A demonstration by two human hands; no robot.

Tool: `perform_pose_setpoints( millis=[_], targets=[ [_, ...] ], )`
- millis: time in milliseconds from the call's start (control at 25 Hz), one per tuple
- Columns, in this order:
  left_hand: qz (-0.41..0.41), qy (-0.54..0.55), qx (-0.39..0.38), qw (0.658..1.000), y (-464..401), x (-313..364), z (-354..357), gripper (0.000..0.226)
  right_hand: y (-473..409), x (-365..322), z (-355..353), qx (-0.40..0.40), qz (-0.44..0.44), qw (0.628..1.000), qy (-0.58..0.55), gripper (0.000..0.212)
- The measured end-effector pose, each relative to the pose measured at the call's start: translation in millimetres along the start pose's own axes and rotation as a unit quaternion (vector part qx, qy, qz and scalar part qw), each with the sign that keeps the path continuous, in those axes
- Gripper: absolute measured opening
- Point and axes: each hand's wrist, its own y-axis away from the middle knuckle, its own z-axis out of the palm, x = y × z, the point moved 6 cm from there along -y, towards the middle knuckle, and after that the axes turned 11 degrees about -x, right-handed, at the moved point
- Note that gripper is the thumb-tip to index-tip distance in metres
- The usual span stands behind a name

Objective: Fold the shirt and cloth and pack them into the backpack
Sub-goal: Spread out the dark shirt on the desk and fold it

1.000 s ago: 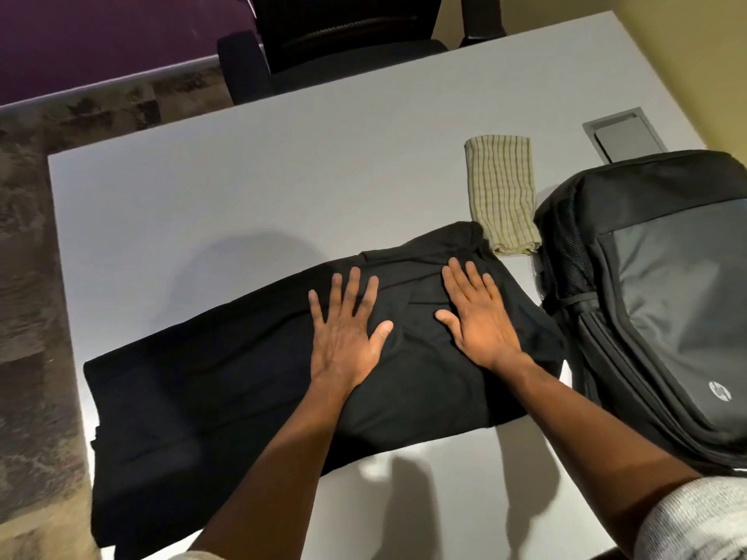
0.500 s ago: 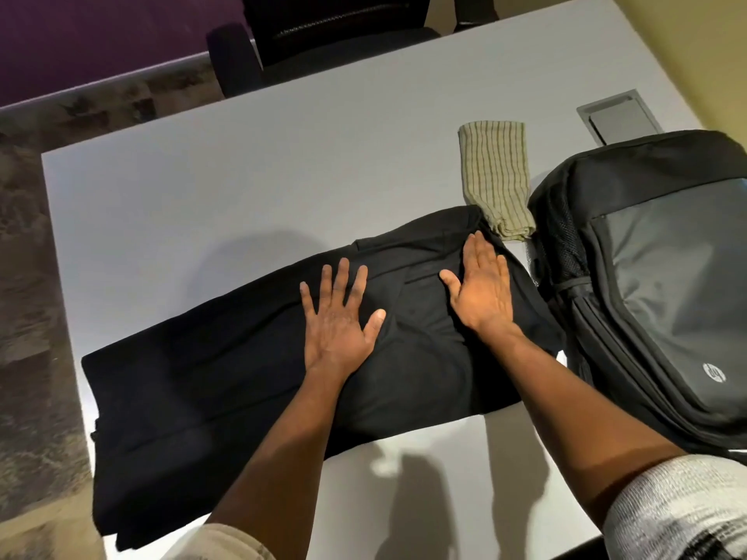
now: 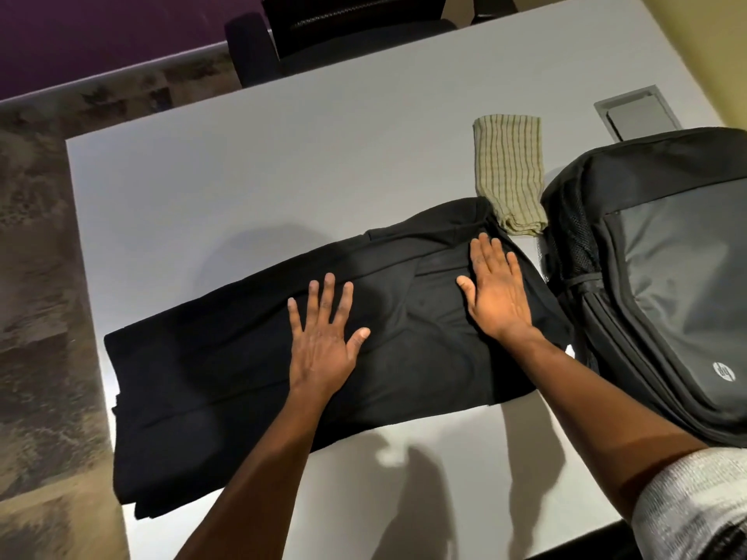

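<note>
My left hand [image 3: 323, 341] lies flat on the shirt [image 3: 226, 390], fingers spread, gripping nothing. My right hand [image 3: 495, 293] lies flat too, fingers together, pressing the shirt's right end near the collar. The black shirt is folded into a long band that runs from the lower left of the frame up to the centre right, its left end at the table's left edge.

The cloth [image 3: 510, 173], striped olive and folded into a narrow strip, lies at the upper right, its near end touching the shirt's top corner. The backpack [image 3: 663, 272], black with a grey front panel, lies flat along the right edge of the frame, just beside both shirt and cloth.

The table [image 3: 283, 167] is pale grey and matte, with a hatch [image 3: 634, 117] set in at the upper right. A black chair [image 3: 343, 30] stands at the far side, top centre. The floor [image 3: 36, 276] on the left is mottled brown carpet; a purple wall [image 3: 101, 34] fills the upper left.
</note>
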Motion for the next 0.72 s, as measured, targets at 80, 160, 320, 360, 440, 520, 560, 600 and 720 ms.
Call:
perform_pose_setpoints(
  millis=[80,160,320,360,440,520,560,600,720],
  targets=[
    [-0.006,0.004,0.006,1.000,13.1,-18.8,1.0,0.075,11.9,-3.5,-5.7,0.010,-0.014,1.000,0.001,0.068],
    [-0.007,-0.002,0.007,1.000,35.0,-40.0,7.0,0.075,35.0,-20.2,-7.7,0.024,-0.051,0.998,-0.001,0.065],
    [-0.019,-0.023,-0.006,1.000,91.1,-86.1,20.9,0.074,79.8,-57.0,2.6,0.022,-0.076,0.997,-0.004,0.064],
    [-0.027,-0.022,-0.009,0.999,104.8,-97.0,22.6,0.074,87.1,-67.8,5.8,0.015,-0.077,0.997,-0.007,0.065],
    [-0.049,-0.021,-0.014,0.998,130.2,-117.1,24.6,0.072,97.2,-91.7,11.2,0.004,-0.083,0.996,-0.015,0.065],
    [-0.079,-0.015,-0.008,0.997,153.3,-139.9,23.7,0.069,104.6,-123.1,14.6,-0.001,-0.098,0.995,-0.011,0.065],
    [-0.096,-0.007,-0.004,0.995,162.1,-152.0,22.0,0.068,106.5,-139.6,16.4,-0.005,-0.105,0.994,-0.009,0.064],
    [-0.118,0.003,0.002,0.993,169.4,-163.7,19.0,0.068,107.7,-156.3,18.2,-0.011,-0.111,0.994,-0.010,0.063],
    [-0.216,0.055,0.037,0.974,187.9,-202.1,11.0,0.069,111.7,-209.8,24.6,-0.030,-0.139,0.990,-0.017,0.064]
  ],
)
